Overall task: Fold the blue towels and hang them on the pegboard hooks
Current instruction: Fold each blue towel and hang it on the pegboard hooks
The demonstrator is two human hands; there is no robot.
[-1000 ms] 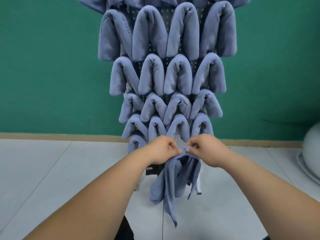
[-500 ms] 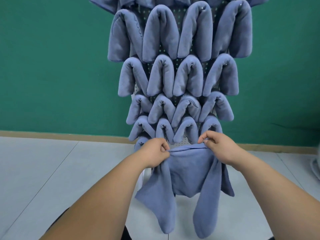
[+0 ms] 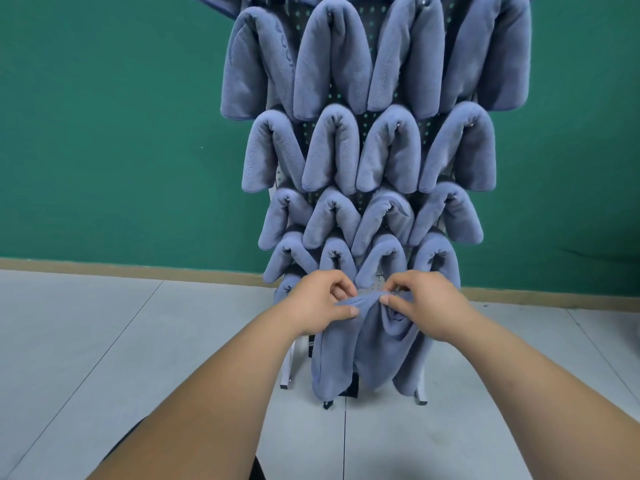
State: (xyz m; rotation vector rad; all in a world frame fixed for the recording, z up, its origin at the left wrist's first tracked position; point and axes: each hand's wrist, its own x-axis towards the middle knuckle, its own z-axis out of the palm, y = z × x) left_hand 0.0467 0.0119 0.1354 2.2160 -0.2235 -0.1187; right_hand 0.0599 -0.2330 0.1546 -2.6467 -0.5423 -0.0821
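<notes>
Blue towel — bunched, hanging in folds — pinched by left hand and right hand.

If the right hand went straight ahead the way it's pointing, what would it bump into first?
Probably the pegboard, just behind the towel that the right hand pinches, low down under the hanging towels. Depth is hard to judge, so the hand may already be nearly touching the board.

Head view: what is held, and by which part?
One blue towel: left hand and right hand pinch its gathered top edge; the rest hangs.
</notes>
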